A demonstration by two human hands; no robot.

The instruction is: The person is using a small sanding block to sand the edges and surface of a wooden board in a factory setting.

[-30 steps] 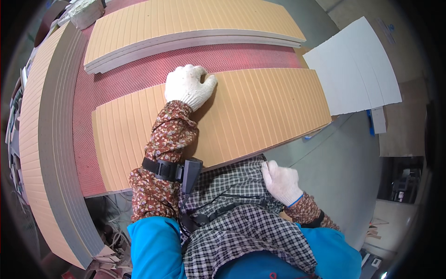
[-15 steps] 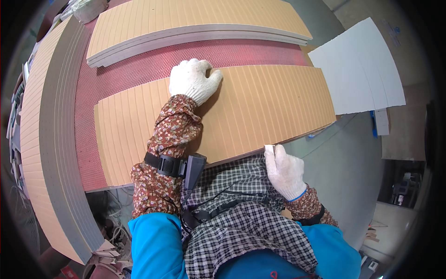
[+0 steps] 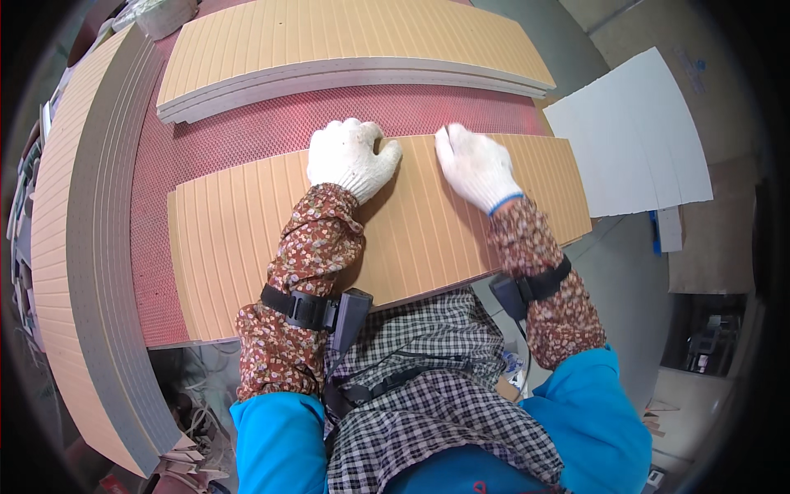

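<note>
A tan grooved panel (image 3: 411,222) lies in front of me, apparently on top of another one. My left hand (image 3: 350,160), in a white knit glove, rests at its far edge with the fingers curled down and the thumb bent toward them. What is under those fingers is hidden. To its right, my right hand (image 3: 476,169), gloved too and slightly blurred, is above the panel's far edge. Its fingers are pinched together, and whatever they may hold cannot be made out.
The panel lies on a red textured mat (image 3: 239,148). Beyond it is a stack of tan panels (image 3: 346,41) with white edges. A taller stack (image 3: 62,247) stands along the left. At the right, a white sheet (image 3: 634,140) juts past the table over a grey floor.
My right hand has moved from the panel's near edge, where a small white piece showed at its fingertips, up to the far edge. My left hand stays at the far edge, hardly shifted.
</note>
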